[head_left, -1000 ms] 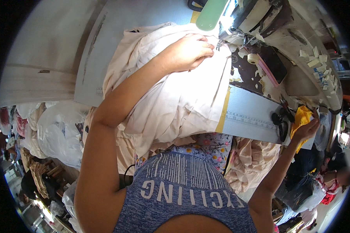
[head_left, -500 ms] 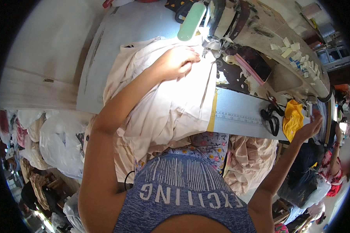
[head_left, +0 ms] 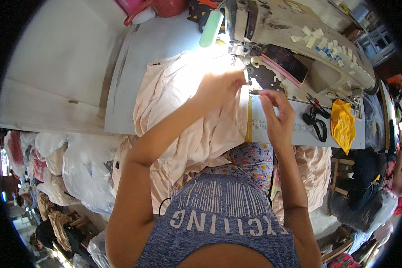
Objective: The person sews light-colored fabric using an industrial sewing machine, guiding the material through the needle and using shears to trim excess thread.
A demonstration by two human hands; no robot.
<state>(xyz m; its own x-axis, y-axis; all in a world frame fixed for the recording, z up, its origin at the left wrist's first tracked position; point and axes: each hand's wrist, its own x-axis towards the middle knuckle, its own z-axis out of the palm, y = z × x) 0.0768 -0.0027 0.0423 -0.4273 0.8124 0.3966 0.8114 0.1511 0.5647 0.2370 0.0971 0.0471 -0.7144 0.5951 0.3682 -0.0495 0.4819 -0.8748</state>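
Observation:
Pale cream cloth (head_left: 187,107) lies spread over the sewing table and hangs down over its front edge to my lap. My left hand (head_left: 221,87) rests at the cloth's right side, below the needle area, its fingers curled in at the edge; glare washes out part of them. Close by on the right, my right hand (head_left: 279,114) is raised over the table with thumb and forefinger brought together. A small dark thing shows at those fingertips, too small to name. The sewing machine (head_left: 295,33) stands behind both hands, and a light-green lamp (head_left: 211,29) shines onto the cloth.
A phone with a pink edge (head_left: 285,66) lies by the machine bed. Black-handled scissors (head_left: 316,120) and a yellow cloth (head_left: 342,123) are at the table's right end. A red container (head_left: 169,6) stands at the back left; clear plastic bags (head_left: 87,169) fill the left side.
My right hand has come in from the far right, by the yellow cloth, to beside my left hand. My left hand has shifted slightly right and down, its fingers now more curled.

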